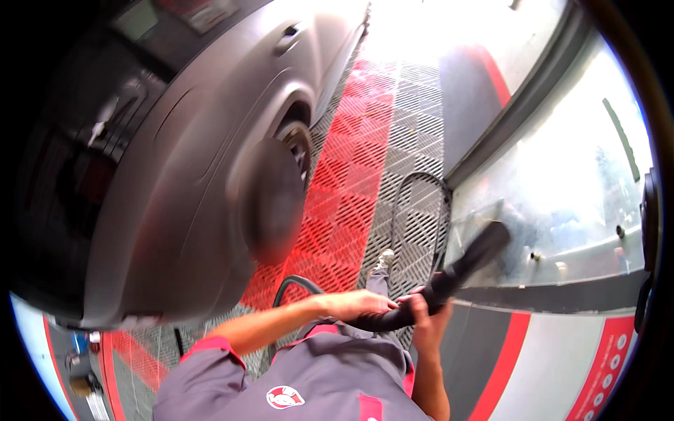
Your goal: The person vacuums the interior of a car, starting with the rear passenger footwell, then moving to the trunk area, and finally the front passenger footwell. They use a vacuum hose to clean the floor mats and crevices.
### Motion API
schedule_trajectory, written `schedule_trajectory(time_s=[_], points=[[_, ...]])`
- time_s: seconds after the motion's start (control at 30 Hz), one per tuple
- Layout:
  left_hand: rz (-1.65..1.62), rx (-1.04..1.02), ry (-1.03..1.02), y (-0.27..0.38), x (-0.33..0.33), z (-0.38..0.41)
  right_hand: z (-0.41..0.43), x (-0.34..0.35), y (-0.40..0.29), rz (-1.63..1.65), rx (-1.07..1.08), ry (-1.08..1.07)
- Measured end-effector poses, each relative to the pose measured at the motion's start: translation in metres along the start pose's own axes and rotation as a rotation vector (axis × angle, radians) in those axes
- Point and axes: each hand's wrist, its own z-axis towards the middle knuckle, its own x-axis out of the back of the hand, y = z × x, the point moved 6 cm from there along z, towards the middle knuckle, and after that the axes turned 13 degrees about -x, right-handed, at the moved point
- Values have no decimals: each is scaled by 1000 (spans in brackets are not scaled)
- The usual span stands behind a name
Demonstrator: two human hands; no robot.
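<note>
A thick black flexible hose with a wide dark nozzle point(482, 247), probably a vacuum hose, slants up to the right in front of my body. My right hand point(430, 318) is wrapped around the hose below the nozzle, its fingers closed. Closer to my waist, my left hand point(363, 304) is closed on the hose point(384, 319), partly hiding it. The nozzle is blurred and points toward the glazed panel at the right, apart from the car. A dark curved length of hose point(297, 281) shows behind my left forearm.
A matte grey car point(210, 158) stands at the left, its wheel point(297, 144) facing the walkway. Red and grey slatted floor tiles point(337, 210) run alongside. A thin dark hose point(400, 194) loops across the floor near the glazed panel point(558, 210). A striped wall point(553, 352) stands at right.
</note>
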Motion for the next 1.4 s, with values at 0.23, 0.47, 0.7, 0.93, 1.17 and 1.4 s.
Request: schedule_trajectory(time_s=[0.23, 0.47, 0.7, 0.93, 1.17, 1.4], points=[[376, -456, 517, 118, 147, 98, 218, -108, -86, -497, 94, -674], [306, -494, 1322, 184, 287, 58, 413, -260, -162, -994, 301, -1388], [829, -79, 1445, 185, 466, 47, 619, -488, -223, -1118, 815, -742], [565, 318, 1514, 143, 601, 34, 688, -675, -184, -1734, 899, -769], [401, 265, 1413, 61, 609, 114, 699, -673, -154, -1547, 961, -809], [451, 441, 1185, 21, 494, 163, 730, -602, -186, -1432, 985, -836]])
